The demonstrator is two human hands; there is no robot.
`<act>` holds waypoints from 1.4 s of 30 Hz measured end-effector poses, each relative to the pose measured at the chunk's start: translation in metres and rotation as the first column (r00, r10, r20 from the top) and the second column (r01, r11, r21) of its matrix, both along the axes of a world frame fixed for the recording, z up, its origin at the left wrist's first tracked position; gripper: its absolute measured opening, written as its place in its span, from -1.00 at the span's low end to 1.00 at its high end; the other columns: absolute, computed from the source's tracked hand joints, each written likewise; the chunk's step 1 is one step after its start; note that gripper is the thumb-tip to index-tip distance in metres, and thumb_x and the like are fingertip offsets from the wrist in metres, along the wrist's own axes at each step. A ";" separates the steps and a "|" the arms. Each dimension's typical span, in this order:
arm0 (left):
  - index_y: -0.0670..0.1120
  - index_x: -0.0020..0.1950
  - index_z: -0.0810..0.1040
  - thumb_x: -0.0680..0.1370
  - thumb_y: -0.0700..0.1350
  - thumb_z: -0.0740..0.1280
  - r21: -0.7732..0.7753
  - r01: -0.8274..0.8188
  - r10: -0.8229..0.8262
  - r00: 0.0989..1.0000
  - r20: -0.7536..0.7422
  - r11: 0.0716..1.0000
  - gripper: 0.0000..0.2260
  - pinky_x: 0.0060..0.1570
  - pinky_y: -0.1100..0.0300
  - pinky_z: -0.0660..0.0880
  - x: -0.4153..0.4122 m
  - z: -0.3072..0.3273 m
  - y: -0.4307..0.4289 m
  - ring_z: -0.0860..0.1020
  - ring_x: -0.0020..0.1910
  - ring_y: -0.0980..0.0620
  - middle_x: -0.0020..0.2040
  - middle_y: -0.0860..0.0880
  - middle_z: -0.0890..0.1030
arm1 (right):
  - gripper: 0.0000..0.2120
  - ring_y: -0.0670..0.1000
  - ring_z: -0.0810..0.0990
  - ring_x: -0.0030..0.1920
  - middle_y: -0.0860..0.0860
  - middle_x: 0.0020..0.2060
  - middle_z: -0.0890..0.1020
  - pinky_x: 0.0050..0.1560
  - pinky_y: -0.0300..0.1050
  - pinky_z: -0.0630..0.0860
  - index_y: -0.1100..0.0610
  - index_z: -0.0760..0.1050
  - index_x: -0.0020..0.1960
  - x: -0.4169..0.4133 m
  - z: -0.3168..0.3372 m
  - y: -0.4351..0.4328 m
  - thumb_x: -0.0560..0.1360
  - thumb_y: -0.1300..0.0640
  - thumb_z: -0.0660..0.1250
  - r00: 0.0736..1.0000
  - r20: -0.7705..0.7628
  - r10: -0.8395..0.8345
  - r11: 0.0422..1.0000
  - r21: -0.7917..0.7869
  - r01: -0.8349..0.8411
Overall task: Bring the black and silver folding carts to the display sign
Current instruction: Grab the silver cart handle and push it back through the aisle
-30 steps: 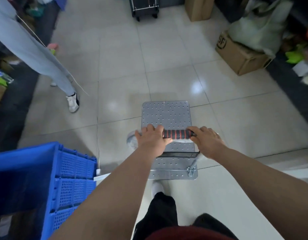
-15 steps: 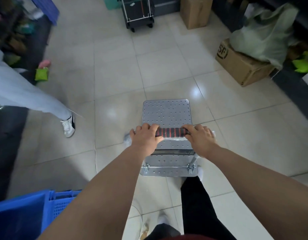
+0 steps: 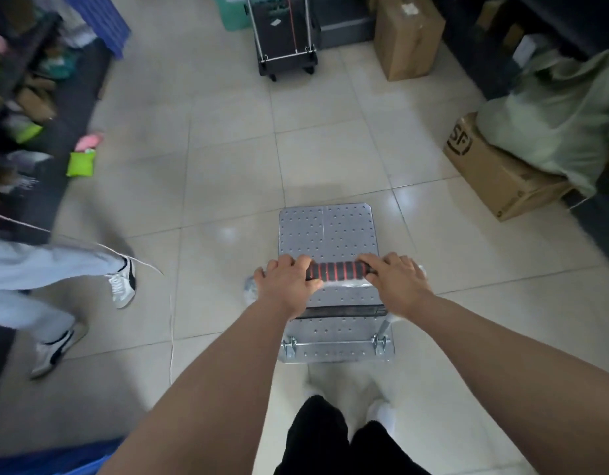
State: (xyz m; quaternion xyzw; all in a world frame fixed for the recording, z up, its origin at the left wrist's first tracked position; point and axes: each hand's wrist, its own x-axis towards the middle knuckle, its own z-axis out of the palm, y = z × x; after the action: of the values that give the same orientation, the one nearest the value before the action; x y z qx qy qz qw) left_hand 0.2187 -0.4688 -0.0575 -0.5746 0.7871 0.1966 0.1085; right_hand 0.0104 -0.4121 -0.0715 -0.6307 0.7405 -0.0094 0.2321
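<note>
Hands (image 3: 289,282) round silver cart (image 3: 327,231) handle (image 3: 335,271)

The left hand (image 3: 289,284) and right hand (image 3: 395,281) cover both ends of the red-and-black grip (image 3: 335,271), so how it joins the silver cart (image 3: 327,231) is hidden. The cart's wheels cannot be seen beneath its deck. At the top edge, the black cart (image 3: 286,32) is cut off above its frame. At the left, a passer-by's legs (image 3: 39,279) are blurred. The blue crate (image 3: 49,459) at the lower left edge shows only a sliver.
</note>
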 end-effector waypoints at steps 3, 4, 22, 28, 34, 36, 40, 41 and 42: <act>0.11 0.28 0.31 0.57 0.18 0.13 0.023 -0.003 0.003 1.000 -0.007 1.000 -0.68 0.26 -0.19 0.23 -0.023 0.002 -0.041 0.37 0.17 -0.13 0.15 -0.06 0.42 | -0.67 0.11 0.41 0.17 0.07 0.14 0.48 0.31 0.05 0.27 -0.22 0.24 0.35 -0.022 0.003 -0.045 0.62 0.02 0.07 1.000 -0.010 -0.002 1.000 -0.001 0.002; 0.10 0.28 0.31 0.57 0.18 0.13 0.035 0.000 0.000 1.000 -0.008 0.999 -0.68 0.25 -0.20 0.24 -0.030 0.003 -0.055 0.37 0.17 -0.13 0.16 -0.07 0.42 | -0.68 0.11 0.40 0.18 0.07 0.15 0.47 0.32 0.05 0.26 -0.22 0.25 0.35 -0.027 0.003 -0.058 0.62 0.03 0.07 1.000 -0.013 -0.009 1.000 -0.003 0.009; 0.04 0.33 0.28 0.60 0.11 0.13 0.066 0.044 -0.041 0.998 -0.047 0.997 -0.66 0.16 -0.17 0.30 -0.108 0.003 -0.304 0.41 0.14 -0.14 0.16 -0.09 0.45 | -0.67 0.09 0.31 0.27 0.05 0.19 0.42 0.32 0.07 0.28 -0.20 0.34 0.30 -0.110 -0.007 -0.316 0.59 0.09 0.16 0.989 0.116 -0.094 0.994 -0.048 0.100; 0.08 0.24 0.29 0.59 0.11 0.14 0.067 -0.020 0.021 1.000 -0.006 0.998 -0.74 0.12 -0.15 0.36 -0.130 0.002 -0.385 0.43 0.05 -0.11 0.09 -0.07 0.45 | -0.70 0.04 0.37 0.09 0.05 0.05 0.45 0.24 -0.02 0.33 -0.17 0.38 0.29 -0.140 -0.013 -0.407 0.59 0.04 0.17 0.991 0.126 0.040 0.993 -0.118 -0.025; 0.09 0.21 0.31 0.56 0.14 0.15 0.050 -0.147 0.146 0.989 0.022 0.988 -0.74 0.08 -0.10 0.37 -0.174 0.004 -0.445 0.43 0.03 -0.09 0.07 -0.05 0.46 | -0.68 -0.01 0.38 -0.01 0.01 -0.03 0.43 0.18 -0.02 0.37 -0.18 0.31 0.34 -0.188 -0.003 -0.493 0.60 0.02 0.15 0.969 0.103 0.226 0.974 -0.055 -0.221; 0.09 0.21 0.31 0.56 0.13 0.15 0.051 -0.193 0.192 0.981 0.017 0.980 -0.74 0.10 -0.10 0.36 -0.193 0.006 -0.465 0.43 0.05 -0.10 0.08 -0.06 0.46 | -0.68 0.02 0.41 0.03 0.03 0.00 0.46 0.18 -0.02 0.34 -0.18 0.32 0.33 -0.205 0.000 -0.522 0.60 0.04 0.15 0.964 0.097 0.246 0.968 -0.066 -0.240; 0.08 0.22 0.31 0.57 0.12 0.16 0.063 -0.258 0.258 0.966 0.004 0.964 -0.74 0.12 -0.13 0.34 -0.229 0.008 -0.500 0.42 0.08 -0.11 0.11 -0.07 0.45 | -0.67 0.09 0.37 0.24 0.06 0.13 0.49 0.30 0.04 0.26 -0.14 0.34 0.32 -0.234 -0.002 -0.566 0.59 0.10 0.15 0.963 0.094 0.252 0.964 -0.117 -0.241; 0.08 0.23 0.31 0.57 0.12 0.15 0.063 -0.272 0.273 0.962 0.003 0.960 -0.73 0.13 -0.14 0.34 -0.237 0.007 -0.508 0.42 0.09 -0.12 0.12 -0.07 0.45 | -0.66 0.12 0.31 0.34 0.08 0.20 0.49 0.38 0.10 0.21 -0.14 0.33 0.33 -0.241 -0.003 -0.577 0.60 0.12 0.14 0.964 0.086 0.251 0.965 -0.105 -0.242; 0.08 0.23 0.31 0.57 0.13 0.15 0.061 -0.286 0.287 0.958 0.000 0.956 -0.73 0.14 -0.16 0.34 -0.245 0.007 -0.517 0.42 0.10 -0.12 0.13 -0.07 0.45 | -0.65 0.14 0.22 0.43 0.09 0.28 0.45 0.44 0.16 0.13 -0.14 0.32 0.34 -0.247 -0.004 -0.590 0.60 0.13 0.13 0.966 0.086 0.245 0.967 -0.086 -0.238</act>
State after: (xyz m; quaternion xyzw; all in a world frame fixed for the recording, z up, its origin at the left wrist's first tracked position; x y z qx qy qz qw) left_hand -0.0264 -0.9860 -0.0507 -0.6781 0.6897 0.2363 0.0929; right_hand -0.2366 -1.0020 -0.0759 -0.7235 0.6451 -0.0390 0.2427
